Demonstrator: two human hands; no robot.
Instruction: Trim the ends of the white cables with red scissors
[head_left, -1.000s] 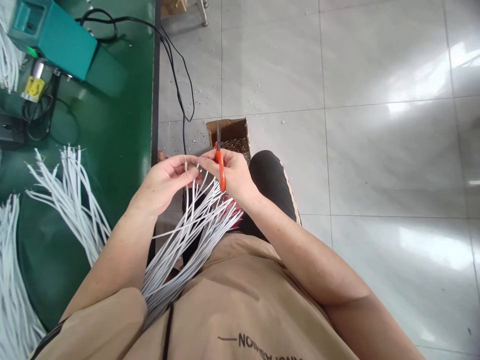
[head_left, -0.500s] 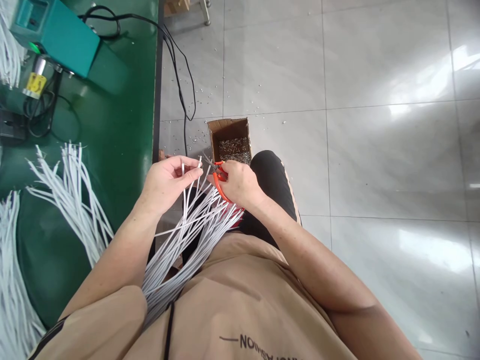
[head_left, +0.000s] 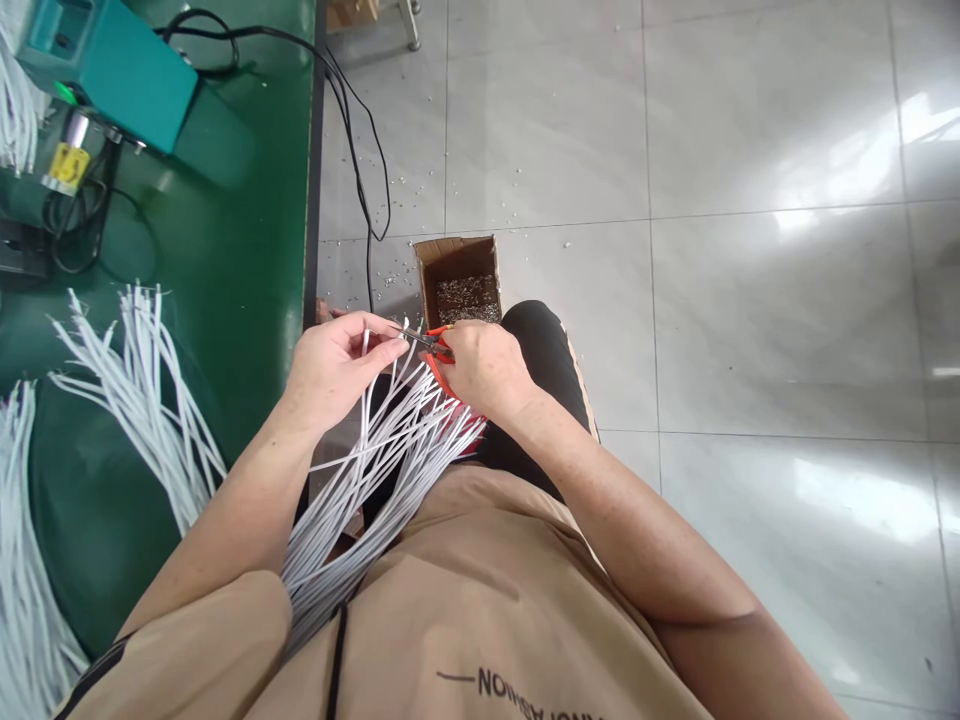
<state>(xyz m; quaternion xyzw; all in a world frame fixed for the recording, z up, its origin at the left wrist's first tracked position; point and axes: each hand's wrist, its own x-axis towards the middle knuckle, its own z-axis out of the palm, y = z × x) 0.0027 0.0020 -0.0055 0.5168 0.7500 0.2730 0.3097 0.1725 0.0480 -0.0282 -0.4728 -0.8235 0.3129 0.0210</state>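
My left hand [head_left: 337, 365] pinches the upper end of one white cable from a bundle of white cables [head_left: 375, 470] that lies across my lap. My right hand [head_left: 480, 370] grips orange-handled scissors [head_left: 435, 345], with the blades pointing left and closed on the cable tip just beside my left fingers. Both hands meet above my knee in black trousers [head_left: 544, 350]. A small open cardboard box [head_left: 459, 270] holding dark cut-off bits stands on the floor right behind the hands.
A green workbench [head_left: 225, 260] runs along the left with a teal machine [head_left: 112, 70], black power cords [head_left: 360, 150] and loose piles of white cables [head_left: 127, 370]. Small scraps litter the grey tiled floor [head_left: 750, 300].
The scissors swung from pointing up to pointing left, and the blades reached the cable tip held by my left hand. My left hand stayed almost still.
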